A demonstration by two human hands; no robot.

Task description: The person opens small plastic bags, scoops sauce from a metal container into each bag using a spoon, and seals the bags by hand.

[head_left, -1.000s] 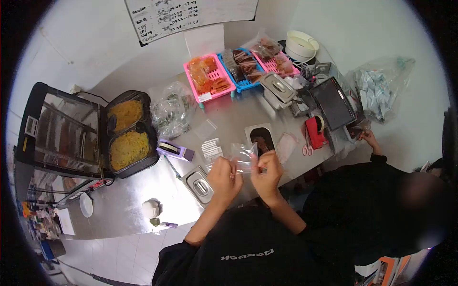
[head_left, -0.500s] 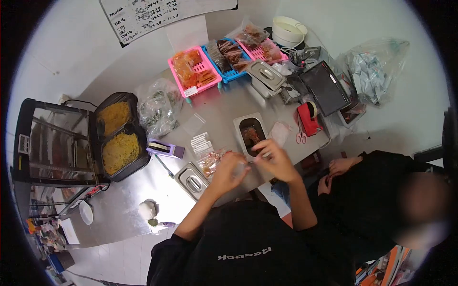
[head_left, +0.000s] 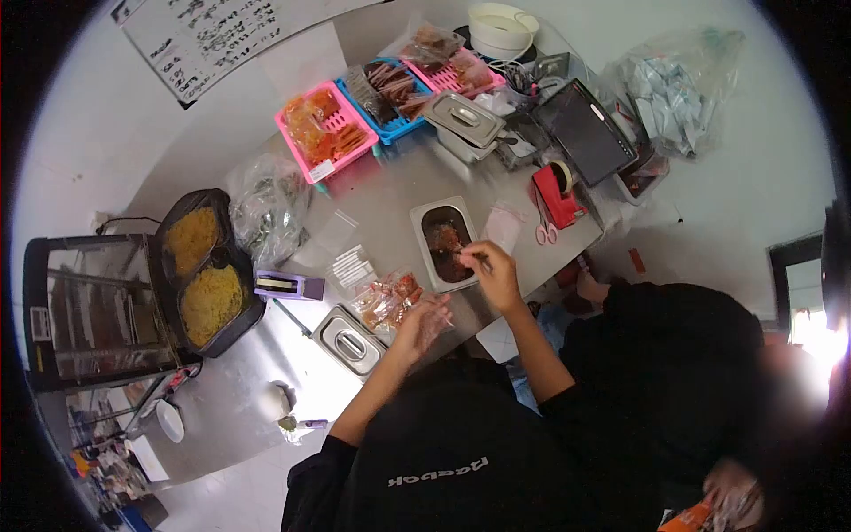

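Observation:
My left hand point(head_left: 418, 330) is closed on a small clear plastic bag point(head_left: 436, 326), just beside a pile of filled clear packets point(head_left: 390, 297) of reddish food. My right hand point(head_left: 496, 277) is at the right rim of a steel food pan point(head_left: 418, 232). Its fingertips are pinched together over the pan; what they hold, if anything, is too small to make out. Dark reddish-brown food point(head_left: 446, 239) lies inside the pan. Close to my left hand is a steel lid point(head_left: 348, 341) with a recessed handle.
Pink point(head_left: 310, 168) and blue point(head_left: 394, 133) baskets of packets line the back. A purple tape dispenser point(head_left: 301, 286) and a black two-part tray point(head_left: 253, 310) of yellow food are left. Pink scissors point(head_left: 546, 233) and a red tape dispenser point(head_left: 558, 199) are right. Another person point(head_left: 665, 372) sits close by.
My hands have moved apart: the right is lower over the pan, the left nearer the packets. The view has shifted. The other person's hand has moved to an orange item at lower right.

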